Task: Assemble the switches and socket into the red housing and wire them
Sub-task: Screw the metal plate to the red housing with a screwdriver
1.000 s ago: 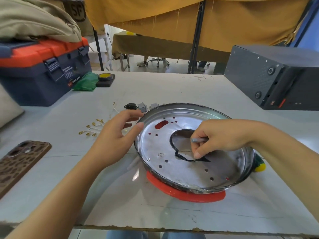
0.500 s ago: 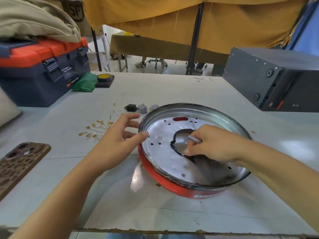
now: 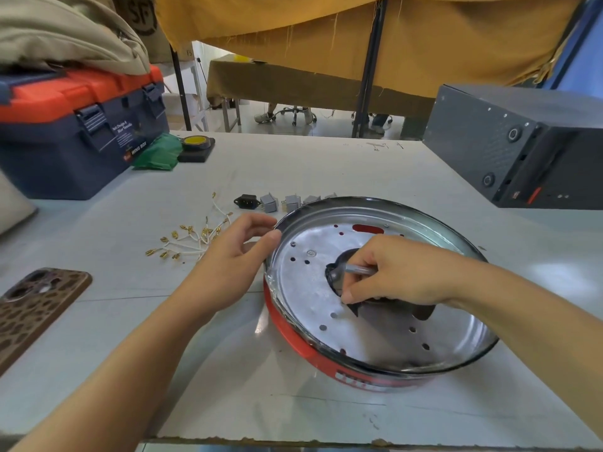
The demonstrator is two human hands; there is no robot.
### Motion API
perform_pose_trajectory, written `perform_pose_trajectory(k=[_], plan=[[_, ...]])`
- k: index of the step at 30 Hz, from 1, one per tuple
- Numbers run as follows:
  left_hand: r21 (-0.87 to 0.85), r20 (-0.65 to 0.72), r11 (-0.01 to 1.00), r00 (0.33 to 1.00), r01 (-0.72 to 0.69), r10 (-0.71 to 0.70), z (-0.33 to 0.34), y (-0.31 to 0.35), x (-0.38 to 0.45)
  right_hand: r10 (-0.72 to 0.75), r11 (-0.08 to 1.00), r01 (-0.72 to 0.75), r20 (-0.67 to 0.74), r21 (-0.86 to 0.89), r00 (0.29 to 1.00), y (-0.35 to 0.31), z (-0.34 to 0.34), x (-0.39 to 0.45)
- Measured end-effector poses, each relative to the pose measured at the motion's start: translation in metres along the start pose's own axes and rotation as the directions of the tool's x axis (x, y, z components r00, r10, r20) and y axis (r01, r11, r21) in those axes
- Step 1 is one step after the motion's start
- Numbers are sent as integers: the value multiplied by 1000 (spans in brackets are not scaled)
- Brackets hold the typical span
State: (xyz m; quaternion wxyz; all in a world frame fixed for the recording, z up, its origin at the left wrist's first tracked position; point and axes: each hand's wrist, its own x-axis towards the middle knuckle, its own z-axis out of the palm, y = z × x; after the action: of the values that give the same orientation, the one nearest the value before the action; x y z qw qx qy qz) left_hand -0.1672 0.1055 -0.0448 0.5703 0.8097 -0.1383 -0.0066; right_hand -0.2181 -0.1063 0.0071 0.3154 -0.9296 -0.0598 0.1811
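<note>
I judged the job barely begun — socket and switches lay loose on the bench behind the red housing; my left hand touched its rim, fingers relaxed, right hand pinching a metal tool.

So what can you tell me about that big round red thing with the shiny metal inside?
The round red housing sits on the pale table, tilted up toward the camera. A shiny metal pan with small holes, a red slot and a dark central opening fills it. The left hand touches its rim; the right hand, gripping a thin metal rod, reaches into the opening.
</note>
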Motion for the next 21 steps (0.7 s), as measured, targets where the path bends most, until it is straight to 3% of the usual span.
perform_pose_trajectory(k=[6, 12, 21], plan=[[11, 22, 1000, 1000, -20, 20, -15, -1, 3, -4, 1000, 4, 13, -16, 1000, 3, -3, 3], [281, -124, 960, 992, -2, 38, -39, -10, 14, 45, 999, -45, -5, 12, 999, 8, -6, 8], [658, 7, 750, 997, -67, 83, -34, -18, 50, 53, 999, -53, -14, 8, 999, 3, -6, 18]])
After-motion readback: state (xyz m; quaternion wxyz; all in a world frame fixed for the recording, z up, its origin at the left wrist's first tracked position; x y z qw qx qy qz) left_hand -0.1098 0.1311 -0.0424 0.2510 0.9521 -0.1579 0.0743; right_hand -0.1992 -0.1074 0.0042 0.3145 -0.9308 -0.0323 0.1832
